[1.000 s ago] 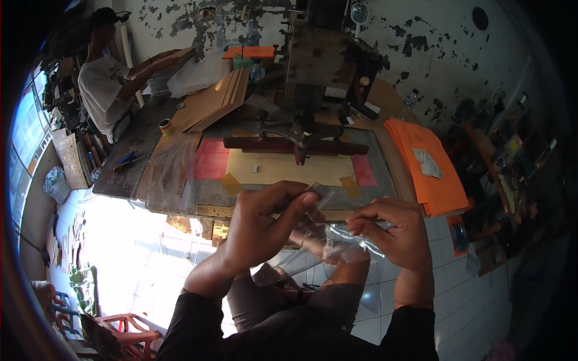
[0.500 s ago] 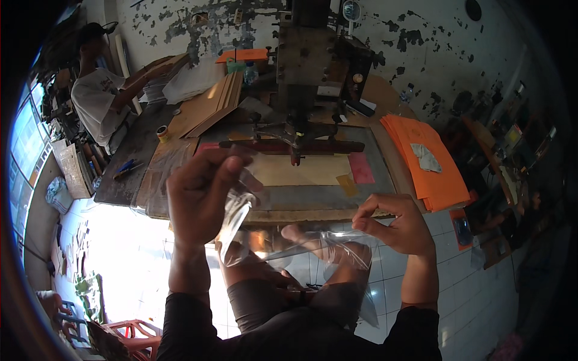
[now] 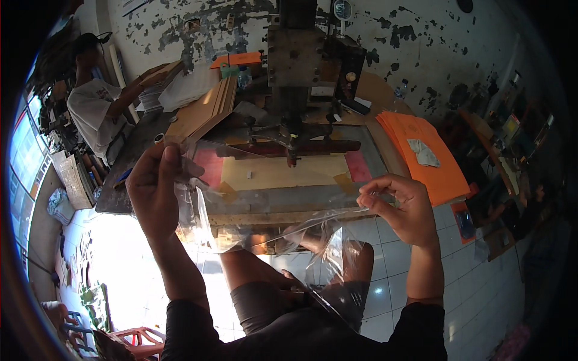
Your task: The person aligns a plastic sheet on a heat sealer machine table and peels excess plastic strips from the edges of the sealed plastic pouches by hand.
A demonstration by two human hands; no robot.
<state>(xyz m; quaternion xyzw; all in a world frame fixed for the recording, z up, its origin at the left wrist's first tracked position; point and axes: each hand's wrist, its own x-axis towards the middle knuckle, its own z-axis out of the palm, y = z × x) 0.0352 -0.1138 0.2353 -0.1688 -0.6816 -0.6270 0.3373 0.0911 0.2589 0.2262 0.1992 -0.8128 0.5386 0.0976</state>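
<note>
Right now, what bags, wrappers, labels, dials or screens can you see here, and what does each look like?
Clear plastic bag: stretched between the left hand and right hand, see-through and crinkled.
Round dial: top of the dark press machine, small, pale face.
Orange sheet stack: right of the press on the table, flat, rectangular.
Pale crumpled scrap: lying on that stack.
No screens in view.

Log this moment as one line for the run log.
left hand: raised, gripping clear plastic sheet | right hand: pinching its other end | sheet: stretched between hands above lap | ahead: press machine, orange paper stack
</note>
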